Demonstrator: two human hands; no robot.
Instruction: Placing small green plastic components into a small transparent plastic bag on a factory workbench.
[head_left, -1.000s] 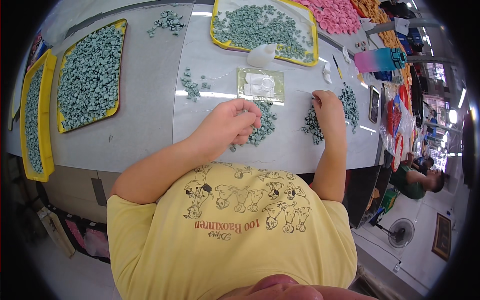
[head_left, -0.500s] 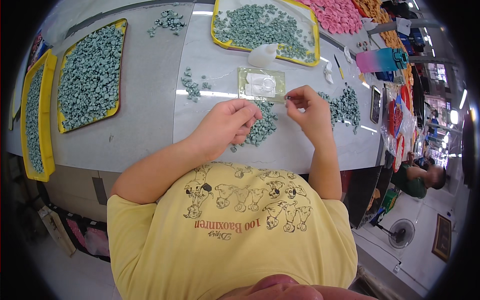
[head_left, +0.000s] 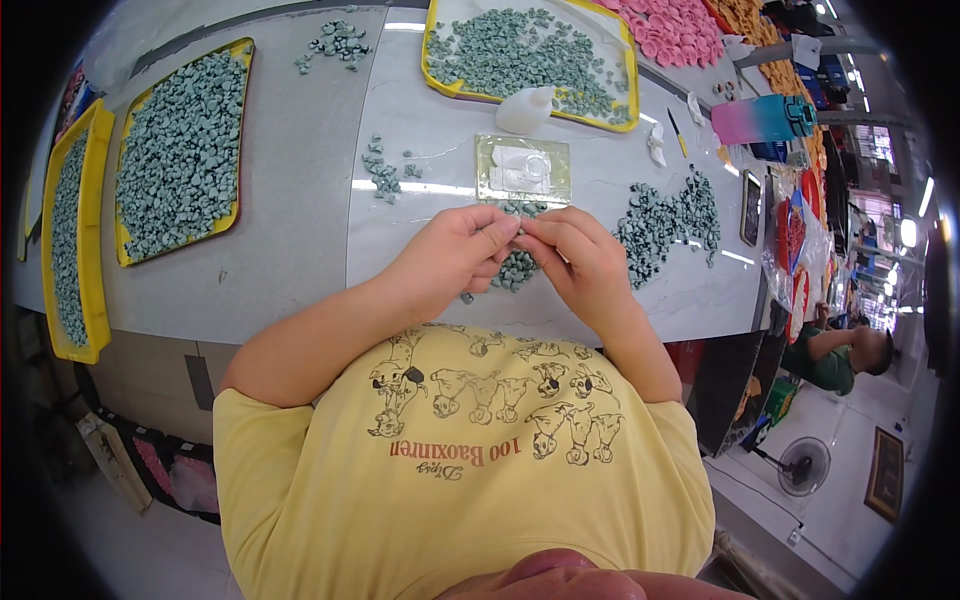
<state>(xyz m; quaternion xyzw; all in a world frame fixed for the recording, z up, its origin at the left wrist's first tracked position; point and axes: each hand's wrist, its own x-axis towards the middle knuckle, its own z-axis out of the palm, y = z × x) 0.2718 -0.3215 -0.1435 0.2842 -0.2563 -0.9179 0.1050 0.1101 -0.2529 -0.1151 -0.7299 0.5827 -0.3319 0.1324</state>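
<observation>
My left hand (head_left: pixel 455 255) and my right hand (head_left: pixel 578 258) meet fingertip to fingertip over a pile of small grey-green moulded pieces (head_left: pixel 515 272). Both are closed in a pinch. A tiny dark greenish piece (head_left: pixel 520 230) shows between the fingertips, mostly covered by them. What my left fingers grip is hidden. Just beyond my hands lies a yellow-green pad (head_left: pixel 560 180) with white paper and a small clear round dish (head_left: pixel 536 168) on it. To the right of my right hand spreads another pile of dark and grey-green pieces (head_left: pixel 660 225).
A white squeeze bottle (head_left: pixel 522 112) stands beyond the pad, before a yellow tray (head_left: pixel 432 75) of pieces. Two more yellow trays (head_left: pixel 240 130) (head_left: pixel 92 240) stand at left. At right are a knife (head_left: pixel 678 135), a pink-and-teal bottle (head_left: pixel 755 122) and a phone (head_left: pixel 750 208).
My right hand has moved left from beside the right pile, carrying a tiny dark piece, and its fingertips now meet my left hand's. My left hand has barely moved.
</observation>
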